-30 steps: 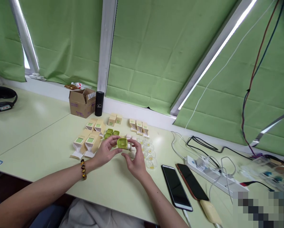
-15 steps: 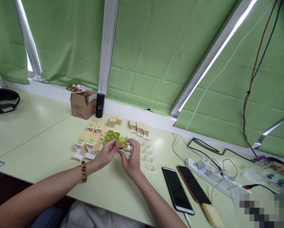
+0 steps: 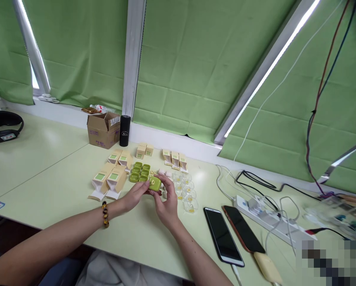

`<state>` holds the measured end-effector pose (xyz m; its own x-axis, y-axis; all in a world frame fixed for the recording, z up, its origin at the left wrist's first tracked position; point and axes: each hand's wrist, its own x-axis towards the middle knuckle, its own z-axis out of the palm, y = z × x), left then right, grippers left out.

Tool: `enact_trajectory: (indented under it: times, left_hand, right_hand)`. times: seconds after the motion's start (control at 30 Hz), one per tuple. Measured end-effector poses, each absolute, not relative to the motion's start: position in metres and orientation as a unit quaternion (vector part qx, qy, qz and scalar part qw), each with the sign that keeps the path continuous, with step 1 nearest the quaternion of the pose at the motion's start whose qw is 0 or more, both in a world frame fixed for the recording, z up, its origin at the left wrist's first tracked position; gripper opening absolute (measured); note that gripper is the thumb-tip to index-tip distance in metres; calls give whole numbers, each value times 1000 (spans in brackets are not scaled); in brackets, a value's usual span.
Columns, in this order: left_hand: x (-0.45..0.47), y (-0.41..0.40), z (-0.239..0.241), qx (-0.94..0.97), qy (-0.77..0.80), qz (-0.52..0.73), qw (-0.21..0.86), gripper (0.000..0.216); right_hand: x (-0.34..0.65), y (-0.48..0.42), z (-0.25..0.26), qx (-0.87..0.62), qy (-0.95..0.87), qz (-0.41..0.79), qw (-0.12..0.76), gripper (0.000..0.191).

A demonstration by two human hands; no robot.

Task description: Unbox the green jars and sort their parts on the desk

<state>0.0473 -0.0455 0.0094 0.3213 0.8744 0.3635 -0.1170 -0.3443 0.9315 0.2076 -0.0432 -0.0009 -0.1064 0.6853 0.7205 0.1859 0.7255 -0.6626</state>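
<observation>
Both my hands are closed around one small green case [image 3: 155, 183] with rounded corners and a pale mark on its upper face. My left hand [image 3: 135, 194] grips its left side, thumb near the top edge. On its right side are the fingers of my right hand [image 3: 167, 198]; some fingertips are hidden beneath it. Just behind my left hand, several green square cups [image 3: 140, 172] stand in two columns. Small cream pieces [image 3: 152, 173] and whitish-pink round pieces [image 3: 164, 172] lie beyond the case. To the right of my right hand are several clear plastic pieces [image 3: 186, 191] with yellow spots.
Beige cartons [image 3: 115, 178] with open flaps stand left, with more small cartons [image 3: 174, 159] farther back. Behind are a cardboard box [image 3: 102, 131] and a black tumbler [image 3: 124, 131]. To the right lie two phones [image 3: 224, 237], a power strip [image 3: 267, 222] and cables.
The green case has turned in my hands, so its marked face now points up toward me. A pale loop seen at its lower edge before no longer shows. It sits slightly lower and to the right.
</observation>
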Motion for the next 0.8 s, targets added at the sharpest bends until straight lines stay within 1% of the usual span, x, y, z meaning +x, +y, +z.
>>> enact_trajectory:
  times: [0.13, 0.27, 0.37, 0.47, 0.7, 0.8]
  left_hand:
    - [44, -45, 5, 672, 357, 528, 378, 38]
    - [40, -47, 8, 698, 363, 564, 249, 35]
    - [39, -47, 10, 720, 351, 575, 165, 28]
    - [39, -45, 9, 725, 348, 577, 142, 21]
    - [40, -43, 7, 709, 363, 588, 141, 14]
    - [39, -43, 7, 703, 375, 585, 153, 11]
  right_hand:
    - [210, -44, 1, -296, -724, 174, 598, 38]
    - [212, -42, 0, -293, -733, 169, 590, 39]
    - [213, -41, -1, -301, -731, 167, 589, 37]
    - [214, -40, -1, -306, -737, 160, 581, 36]
    - [215, -38, -8, -298, -731, 182, 586, 43]
    - [215, -37, -11, -294, -727, 194, 589, 43]
